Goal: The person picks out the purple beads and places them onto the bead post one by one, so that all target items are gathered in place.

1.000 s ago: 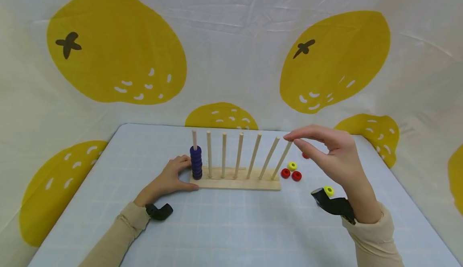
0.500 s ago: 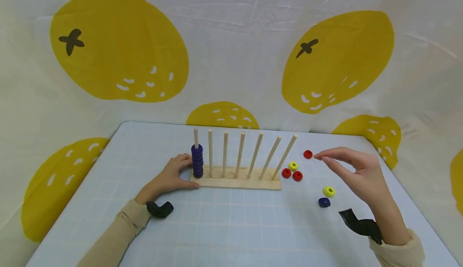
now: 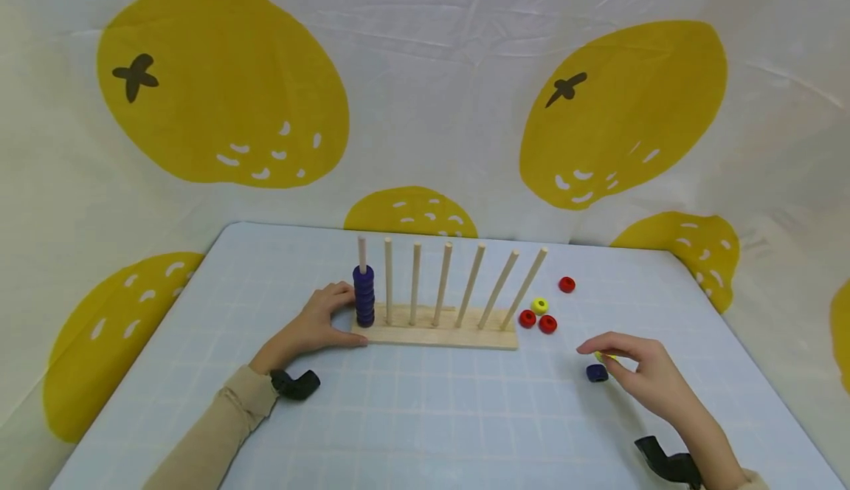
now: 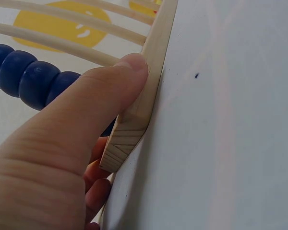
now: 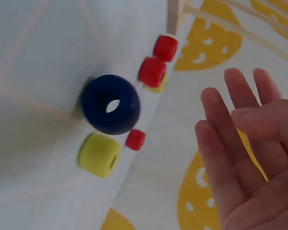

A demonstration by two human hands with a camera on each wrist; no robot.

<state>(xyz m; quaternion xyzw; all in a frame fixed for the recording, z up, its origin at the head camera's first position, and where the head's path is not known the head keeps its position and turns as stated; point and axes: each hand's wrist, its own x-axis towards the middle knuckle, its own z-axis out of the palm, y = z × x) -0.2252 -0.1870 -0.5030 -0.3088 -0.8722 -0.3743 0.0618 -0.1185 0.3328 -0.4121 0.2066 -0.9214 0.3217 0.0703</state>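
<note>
My left hand (image 3: 315,328) grips the left end of a wooden peg rack (image 3: 438,337), thumb on the front edge and fingers behind it. The left wrist view shows the thumb (image 4: 110,79) pressed on the pale wooden base (image 4: 156,62). Several dark blue beads (image 3: 364,297) are stacked on the leftmost peg; the other pegs are bare. At the right, my right hand (image 3: 644,372) hovers with nothing held, fingers apart from the thumb, close over a loose blue bead (image 3: 597,373). A yellow bead (image 5: 100,155) lies beside that bead, partly hidden by the fingers in the head view.
Near the rack's right end lie two red beads (image 3: 547,324) and a yellow bead (image 3: 540,305). Another red bead (image 3: 567,285) lies farther back. A white cloth (image 3: 432,91) with yellow fruit prints hangs behind the pale blue checked table (image 3: 425,416).
My right hand has left the top of the rightmost peg and moved right, then down toward the near blue and yellow beads. The left hand keeps its grip on the rack.
</note>
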